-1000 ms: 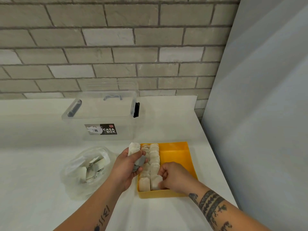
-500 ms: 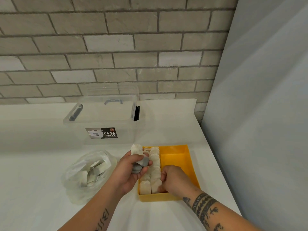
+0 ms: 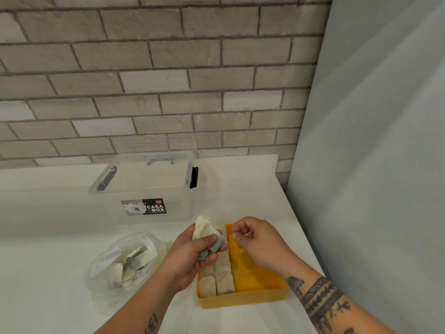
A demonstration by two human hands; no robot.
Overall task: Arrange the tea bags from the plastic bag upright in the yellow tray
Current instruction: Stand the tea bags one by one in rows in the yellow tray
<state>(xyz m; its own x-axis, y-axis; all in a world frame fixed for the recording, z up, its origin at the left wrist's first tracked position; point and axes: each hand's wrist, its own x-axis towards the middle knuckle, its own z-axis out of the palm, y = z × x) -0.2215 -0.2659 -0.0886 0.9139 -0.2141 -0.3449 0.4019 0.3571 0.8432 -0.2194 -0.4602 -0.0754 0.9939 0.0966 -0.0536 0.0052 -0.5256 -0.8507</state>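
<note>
A yellow tray (image 3: 260, 276) lies on the white counter, with two rows of tea bags (image 3: 225, 282) standing upright along its left side. My left hand (image 3: 192, 256) hovers over the tray's left edge, shut on a small bunch of tea bags (image 3: 204, 231) that stick up above the fingers. My right hand (image 3: 255, 239) floats above the tray's far part, fingers loosely curled with thumb and forefinger close together, and nothing is visible in them. A clear plastic bag (image 3: 122, 266) with several more tea bags lies left of the tray.
A clear lidded storage box (image 3: 149, 189) with a dark label stands behind the tray and bag. A brick wall runs along the back. A grey panel (image 3: 373, 189) bounds the counter on the right. The tray's right half is bare yellow.
My right hand has lifted from the near end of the tea bag rows and moved up toward the bunch in my left hand. My left hand has stayed about where it was.
</note>
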